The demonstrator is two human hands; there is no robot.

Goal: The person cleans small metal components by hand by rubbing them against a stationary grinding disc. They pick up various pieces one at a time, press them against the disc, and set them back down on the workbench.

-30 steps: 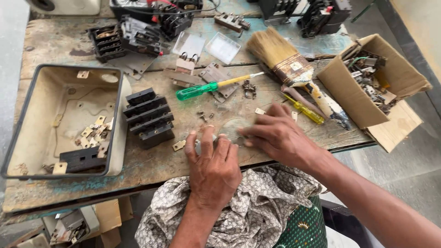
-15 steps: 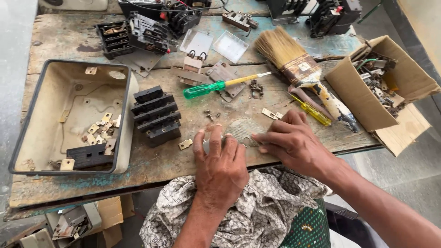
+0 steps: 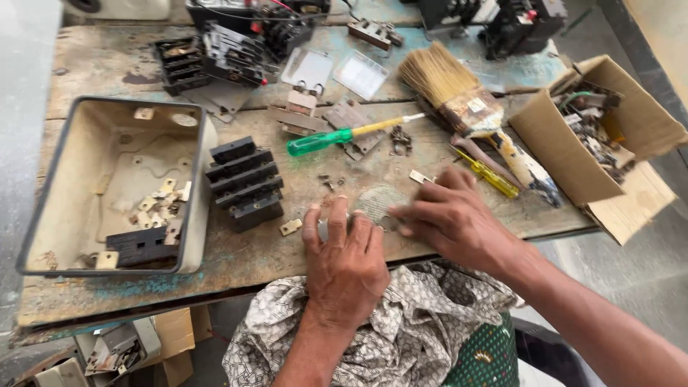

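My left hand rests at the front edge of the worn wooden bench, fingers curled over the near end of a small clear plastic packet. My right hand lies just to the right of it, fingertips pinching the packet's right edge. What is inside the packet is hidden. A small brass plate lies just left of my left hand. A few tiny screws sit just beyond the packet.
A black terminal block and a grey metal box holding brass pieces are at left. A green screwdriver, yellow screwdriver, paintbrush and cardboard box of parts lie at right. Black switch parts sit at the back.
Both hands have stayed together on the packet, shifting slightly nearer the bench's front edge. Nothing else on the bench has moved.
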